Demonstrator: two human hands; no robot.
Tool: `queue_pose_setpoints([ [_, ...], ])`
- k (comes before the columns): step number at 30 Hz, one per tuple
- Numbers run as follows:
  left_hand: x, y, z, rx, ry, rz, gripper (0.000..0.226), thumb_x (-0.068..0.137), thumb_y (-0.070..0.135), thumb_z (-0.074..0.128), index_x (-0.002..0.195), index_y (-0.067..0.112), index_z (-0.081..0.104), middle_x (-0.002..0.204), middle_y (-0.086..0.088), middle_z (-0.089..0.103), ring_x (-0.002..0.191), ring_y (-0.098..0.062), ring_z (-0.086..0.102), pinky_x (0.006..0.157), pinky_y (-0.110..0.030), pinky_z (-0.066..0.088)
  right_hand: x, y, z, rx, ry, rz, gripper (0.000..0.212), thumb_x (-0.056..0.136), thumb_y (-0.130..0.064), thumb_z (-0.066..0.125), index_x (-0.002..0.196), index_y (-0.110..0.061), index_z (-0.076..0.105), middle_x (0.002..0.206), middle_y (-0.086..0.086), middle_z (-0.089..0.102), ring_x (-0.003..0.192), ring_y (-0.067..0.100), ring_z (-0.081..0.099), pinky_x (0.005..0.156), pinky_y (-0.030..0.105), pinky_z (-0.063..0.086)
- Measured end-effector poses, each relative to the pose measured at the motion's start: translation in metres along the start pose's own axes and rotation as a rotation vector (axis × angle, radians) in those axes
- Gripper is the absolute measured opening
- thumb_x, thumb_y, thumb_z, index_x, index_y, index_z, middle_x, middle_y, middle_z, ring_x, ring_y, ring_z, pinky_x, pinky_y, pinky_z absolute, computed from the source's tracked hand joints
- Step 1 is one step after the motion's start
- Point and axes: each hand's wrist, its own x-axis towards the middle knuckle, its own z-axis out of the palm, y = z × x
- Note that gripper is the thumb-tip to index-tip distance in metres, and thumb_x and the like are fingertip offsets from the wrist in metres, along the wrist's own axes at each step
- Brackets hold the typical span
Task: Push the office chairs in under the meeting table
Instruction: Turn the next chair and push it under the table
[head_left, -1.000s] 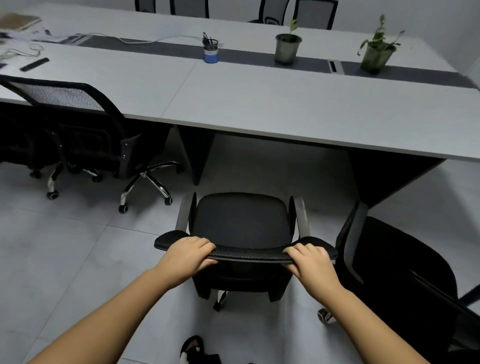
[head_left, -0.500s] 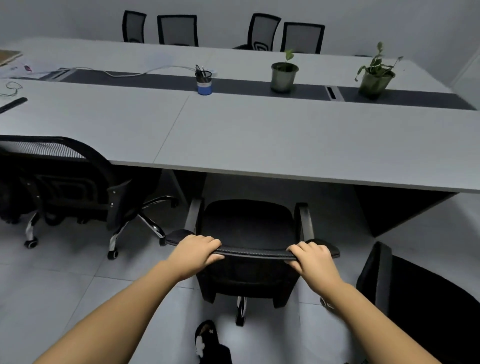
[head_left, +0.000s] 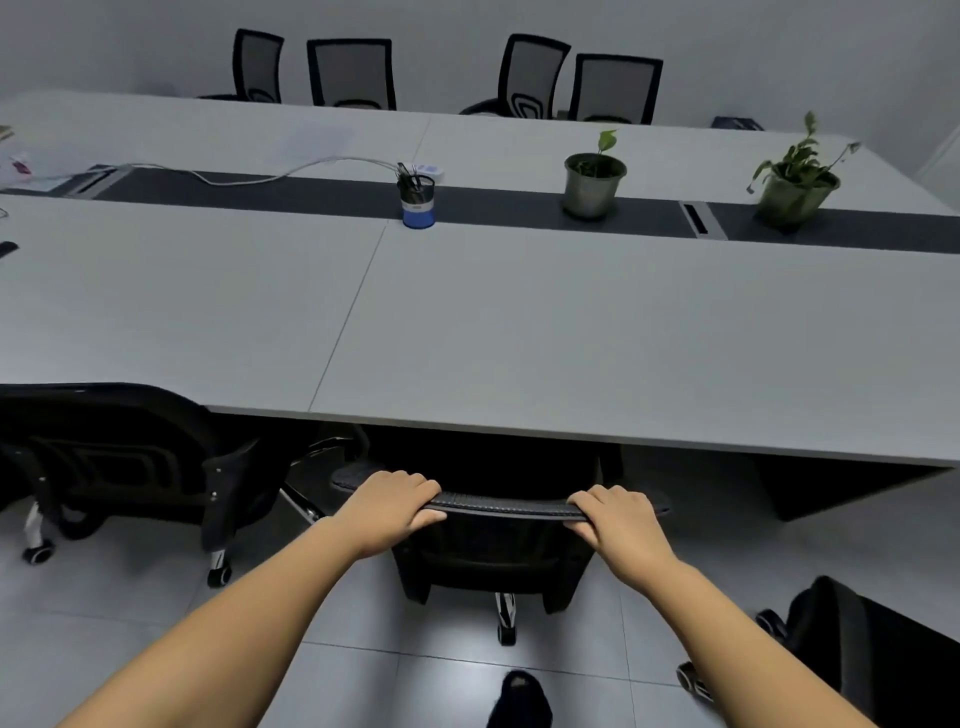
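A black mesh office chair stands right in front of me, its seat and armrests hidden under the near edge of the large grey meeting table. Only its backrest and one castor show. My left hand grips the left part of the backrest's top rim, and my right hand grips the right part. A second black chair stands to the left, tucked partly under the table. A third black chair sits out on the floor at the lower right.
On the table's dark centre strip stand a blue pen cup and two potted plants; a white cable lies nearby. Several chairs line the far side. My dark shoe rests on the grey tiled floor.
The chair has rolled forward until its seat and armrests went under the table edge. I have stepped closer, both hands still gripping the backrest rim.
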Motion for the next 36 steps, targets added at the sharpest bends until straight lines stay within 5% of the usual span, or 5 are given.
queue_pose_setpoints([
  [9,0.038,-0.059,-0.003,-0.051,-0.004,-0.006,0.082,0.082,0.071,0.007,0.106,0.011,0.057,0.095,-0.009,0.064,0.081,-0.030,0.057,0.070,-0.038,0.044,0.069,0.005,0.005,-0.003,-0.015,-0.073,0.020,0.078,-0.046,0.058,0.084,-0.027,0.061,0.070,-0.008,0.060,0.060,0.018,0.055,0.057,0.031,0.039],
  [13,0.033,-0.077,0.001,-0.056,-0.001,0.018,0.070,0.088,0.066,0.010,0.103,0.017,0.057,0.089,-0.003,0.066,0.072,-0.023,0.059,0.063,-0.030,0.049,0.076,-0.004,0.011,-0.060,0.035,-0.087,0.032,0.075,-0.046,0.036,0.077,-0.027,0.061,0.064,-0.008,0.059,0.054,0.016,0.054,0.051,0.029,0.041],
  [21,0.035,-0.074,-0.001,-0.034,-0.065,-0.005,0.074,0.087,0.067,0.007,0.105,0.016,0.058,0.090,-0.004,0.066,0.074,-0.024,0.061,0.065,-0.031,0.049,0.075,-0.004,0.001,-0.035,-0.042,-0.067,0.035,0.075,-0.048,0.034,0.080,-0.027,0.062,0.067,-0.009,0.060,0.057,0.015,0.057,0.054,0.028,0.043],
  [28,0.032,-0.060,-0.023,-0.024,-0.255,-0.110,0.118,0.056,0.085,-0.016,0.141,0.016,0.026,0.132,-0.007,0.049,0.117,-0.024,0.047,0.094,-0.034,0.037,0.062,-0.013,-0.033,0.193,-0.203,0.058,0.053,0.089,-0.049,0.043,0.134,-0.022,0.039,0.133,0.001,0.049,0.120,0.020,0.043,0.099,0.033,0.033],
  [36,-0.037,-0.003,-0.079,-0.496,0.191,-0.208,0.069,0.077,0.062,0.031,0.134,0.025,0.038,0.125,0.012,0.052,0.117,-0.004,0.046,0.093,-0.020,0.035,-0.032,-0.050,-0.081,0.665,0.024,0.372,0.053,0.085,-0.046,0.052,0.133,-0.031,0.038,0.134,-0.009,0.046,0.124,0.009,0.039,0.099,0.030,0.036],
])
